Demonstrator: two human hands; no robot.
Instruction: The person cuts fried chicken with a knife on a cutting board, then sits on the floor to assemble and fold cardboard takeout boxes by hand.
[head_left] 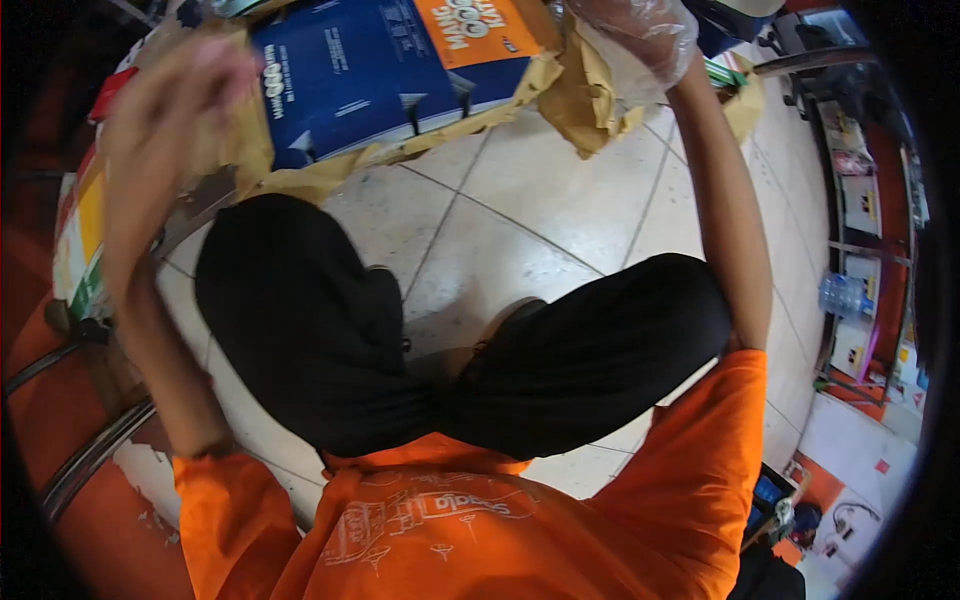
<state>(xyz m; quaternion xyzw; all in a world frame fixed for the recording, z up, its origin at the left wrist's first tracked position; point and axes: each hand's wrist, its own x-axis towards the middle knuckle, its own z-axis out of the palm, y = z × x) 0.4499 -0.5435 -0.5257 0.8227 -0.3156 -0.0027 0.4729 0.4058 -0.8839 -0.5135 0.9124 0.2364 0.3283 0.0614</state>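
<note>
Left hand (185, 85) blurred, right hand (625, 22) under clear plastic (672, 55); grips unclear. Torn brown paper (585, 95) best handled gently, blue pack (350, 85) best supported flat.

The person is wearing a bright orange shirt (600, 540) with short, loose sleeves (715, 440) that are leaving the forearms uncovered. Across the front, a thin pale print (440, 515) is showing line-drawn shapes, some boxy and some small and pointed, beside outlined lettering (478, 503) that is apparently ending in "gala". Plain black trousers (290, 320) are covering both legs, their soft fabric creasing around the lap.
</note>
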